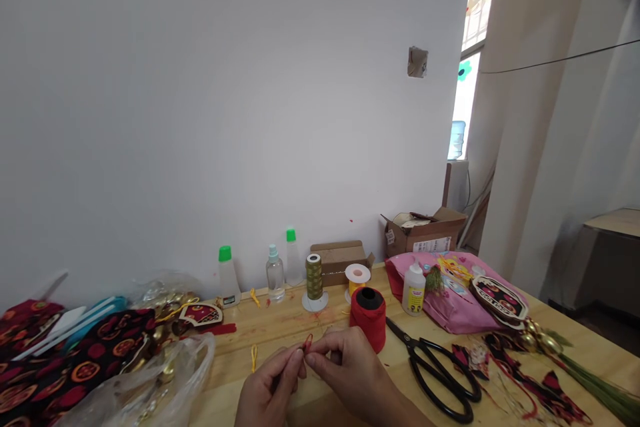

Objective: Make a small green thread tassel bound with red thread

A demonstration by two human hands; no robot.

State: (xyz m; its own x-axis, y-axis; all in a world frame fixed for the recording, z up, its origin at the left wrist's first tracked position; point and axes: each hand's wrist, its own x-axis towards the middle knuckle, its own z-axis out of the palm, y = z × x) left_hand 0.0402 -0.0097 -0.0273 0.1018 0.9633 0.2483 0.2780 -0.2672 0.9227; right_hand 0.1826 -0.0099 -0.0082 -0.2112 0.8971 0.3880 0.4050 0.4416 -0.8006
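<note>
Got the left hand (pixel 273 380) and right hand (pixel 353 367) both pinched nearly closed on a tiny red cord loop (pixel 309 341), just left of the big red thread cone (pixel 369 327). Also got black scissors (pixel 413 345) lying just right of that cone, plus a white squeeze bottle (pixel 414 293) behind it to the right, an olive thread spool (pixel 315 279) behind it to the left, and a yellow cord loop (pixel 253 365) well left of it.

1. Thread (pixel 309 341): one piece, red, thin, bent into a small, narrow loop.
2. Pose: loop projecting upward, slightly tilted, from pinched fingertips.
3. Place: between left hand (pixel 273 381) and right hand (pixel 350 363), at the fingertips; lower part hidden by fingers.
</note>
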